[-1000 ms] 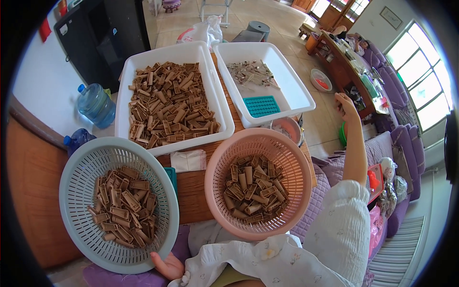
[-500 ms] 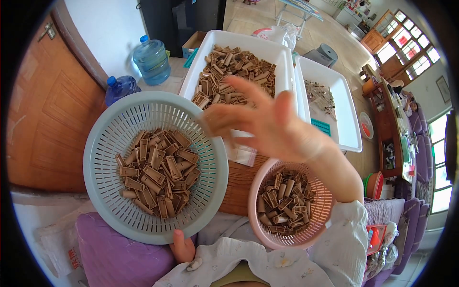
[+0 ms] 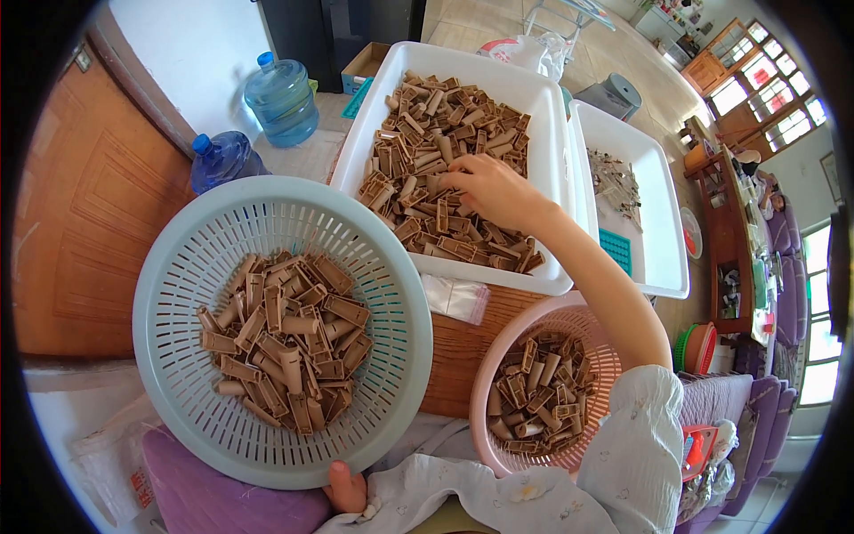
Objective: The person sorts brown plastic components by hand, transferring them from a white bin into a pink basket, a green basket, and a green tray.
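Observation:
My left hand (image 3: 345,488) grips the near rim of a blue-grey slotted plastic basket (image 3: 173,267), its thumb over the edge and the other fingers mostly hidden below. A heap of brown plastic pieces (image 3: 294,347), short and trough-shaped, lies inside. At the far side my right hand (image 3: 498,189) is down in a large white bin (image 3: 551,116) full of the same kind of pieces (image 3: 436,133). Its fingers are bent and drawn together at a brown piece; the fingertips are partly hidden. Under my right forearm stands a pink basket (image 3: 498,356) with more brown pieces (image 3: 543,392).
Right of the large bin is a second white bin (image 3: 672,222) holding thin scraps and a teal tray (image 3: 616,252). Clear plastic bags (image 3: 455,298) lie on the wooden surface (image 3: 458,378). Two blue water jugs (image 3: 283,102) (image 3: 222,163) stand at the left by a wooden door (image 3: 98,240).
My right hand has swung from above the blue-grey basket, fingers spread, into the heap in the white bin. A few pieces in the basket lie differently. My left hand stays at the rim.

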The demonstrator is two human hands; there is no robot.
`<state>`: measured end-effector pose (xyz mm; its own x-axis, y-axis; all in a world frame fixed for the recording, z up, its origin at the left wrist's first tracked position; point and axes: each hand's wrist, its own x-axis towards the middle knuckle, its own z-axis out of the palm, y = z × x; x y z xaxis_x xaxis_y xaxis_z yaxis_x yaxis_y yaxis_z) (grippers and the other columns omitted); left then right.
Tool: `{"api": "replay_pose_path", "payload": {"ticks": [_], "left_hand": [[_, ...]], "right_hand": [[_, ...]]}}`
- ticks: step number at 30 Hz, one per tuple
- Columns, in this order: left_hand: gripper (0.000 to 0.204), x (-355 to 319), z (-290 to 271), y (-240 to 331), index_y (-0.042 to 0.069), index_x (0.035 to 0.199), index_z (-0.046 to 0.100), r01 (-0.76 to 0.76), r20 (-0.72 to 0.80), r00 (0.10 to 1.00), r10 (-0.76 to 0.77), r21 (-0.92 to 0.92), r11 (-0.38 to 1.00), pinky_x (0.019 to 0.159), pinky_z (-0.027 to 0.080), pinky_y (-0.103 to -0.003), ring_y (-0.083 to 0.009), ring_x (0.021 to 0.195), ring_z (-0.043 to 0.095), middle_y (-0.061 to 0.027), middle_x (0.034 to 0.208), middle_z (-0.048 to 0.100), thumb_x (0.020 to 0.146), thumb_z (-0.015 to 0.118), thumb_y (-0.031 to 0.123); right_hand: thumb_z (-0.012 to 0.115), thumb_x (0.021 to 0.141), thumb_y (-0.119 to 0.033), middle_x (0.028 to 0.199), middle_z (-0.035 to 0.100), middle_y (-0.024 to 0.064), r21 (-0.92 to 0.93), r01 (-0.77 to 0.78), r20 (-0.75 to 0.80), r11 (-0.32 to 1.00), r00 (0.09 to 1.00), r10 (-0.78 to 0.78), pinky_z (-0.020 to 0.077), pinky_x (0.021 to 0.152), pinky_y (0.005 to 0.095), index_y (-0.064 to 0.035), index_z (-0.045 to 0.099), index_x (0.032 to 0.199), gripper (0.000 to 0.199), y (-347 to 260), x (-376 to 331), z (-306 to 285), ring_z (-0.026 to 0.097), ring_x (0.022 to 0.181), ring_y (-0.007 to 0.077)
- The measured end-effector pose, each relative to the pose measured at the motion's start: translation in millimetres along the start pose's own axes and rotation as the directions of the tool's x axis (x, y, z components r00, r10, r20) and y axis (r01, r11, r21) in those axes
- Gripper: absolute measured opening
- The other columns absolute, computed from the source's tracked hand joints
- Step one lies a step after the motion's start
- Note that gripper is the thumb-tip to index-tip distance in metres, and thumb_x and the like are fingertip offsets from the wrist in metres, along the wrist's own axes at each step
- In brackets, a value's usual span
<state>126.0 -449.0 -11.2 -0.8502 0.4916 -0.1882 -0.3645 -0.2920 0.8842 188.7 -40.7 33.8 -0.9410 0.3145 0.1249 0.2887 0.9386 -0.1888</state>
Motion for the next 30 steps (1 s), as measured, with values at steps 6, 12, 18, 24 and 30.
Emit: {"api": "replay_pose_path", "payload": {"ticks": [6, 12, 18, 24, 30], "left_hand": [[0.075, -2.3, -3.4, -6.0, 0.005, 0.132, 0.016, -0.022, -0.107, 0.994, 0.025, 0.028, 0.999, 0.097, 0.024, -0.041, -0.0262, 0.118, 0.030, -0.0120, 0.132, 0.026, 0.073, 0.058, 0.027], [0.079, -2.3, 5.7, -1.2, 0.004, 0.132, 0.017, 0.007, -0.216, 0.976, 0.003, 0.044, 0.999, 0.097, 0.025, -0.040, -0.0267, 0.117, 0.031, -0.0121, 0.130, 0.028, 0.070, 0.060, 0.030], [0.079, -2.8, 2.6, -3.0, 0.004, 0.131, 0.018, 0.022, -0.187, 0.982, -0.014, 0.041, 0.999, 0.096, 0.025, -0.040, -0.0268, 0.117, 0.031, -0.0121, 0.131, 0.028, 0.071, 0.060, 0.030], [0.076, -2.5, -53.9, -23.5, 0.005, 0.131, 0.018, 0.006, -0.151, 0.989, -0.009, -0.020, 1.000, 0.096, 0.026, -0.041, -0.0269, 0.117, 0.031, -0.0120, 0.131, 0.027, 0.072, 0.059, 0.029], [0.076, 0.4, -37.8, -36.2, 0.005, 0.132, 0.018, -0.082, 0.017, 0.987, 0.157, -0.796, 0.600, 0.096, 0.025, -0.041, -0.0266, 0.117, 0.031, -0.0115, 0.131, 0.027, 0.072, 0.058, 0.030]], "right_hand": [[0.056, 0.071, -0.005, 0.102, 0.051, 0.0104, -0.005, -0.134, -0.018, 0.991, 0.991, 0.134, 0.0397, 0.084, 0.0371, -0.0088, 0.054, 0.100, 0.030, 32.8, 2.5, 15.2, 0.048, 0.097, 0.0272], [0.055, 0.072, -0.008, 0.101, 0.051, 0.0117, 0.020, -0.179, 0.031, 0.984, 0.983, 0.178, 0.0401, 0.083, 0.0372, -0.0058, 0.054, 0.100, 0.028, 36.1, 19.4, 22.8, 0.049, 0.096, 0.0284], [0.056, 0.073, -0.013, 0.099, 0.051, 0.0124, 0.070, -0.097, -0.117, 0.993, 0.988, 0.105, 0.0414, 0.081, 0.0374, -0.0050, 0.054, 0.098, 0.027, 29.8, 57.1, 44.6, 0.050, 0.094, 0.0289], [0.064, 0.068, -0.022, 0.090, 0.050, 0.0131, 0.085, -0.164, -0.295, 0.983, 0.938, 0.182, 0.0429, 0.078, 0.0376, -0.0043, 0.056, 0.088, 0.028, 0.0, 92.6, 52.6, 0.050, 0.089, 0.0294], [0.064, 0.063, -0.015, 0.086, 0.052, 0.0140, 0.160, -0.367, -0.242, 0.916, 0.885, 0.397, 0.0439, 0.074, 0.0365, -0.0043, 0.056, 0.082, 0.023, -3.9, 116.1, 76.1, 0.052, 0.086, 0.0294]]}}
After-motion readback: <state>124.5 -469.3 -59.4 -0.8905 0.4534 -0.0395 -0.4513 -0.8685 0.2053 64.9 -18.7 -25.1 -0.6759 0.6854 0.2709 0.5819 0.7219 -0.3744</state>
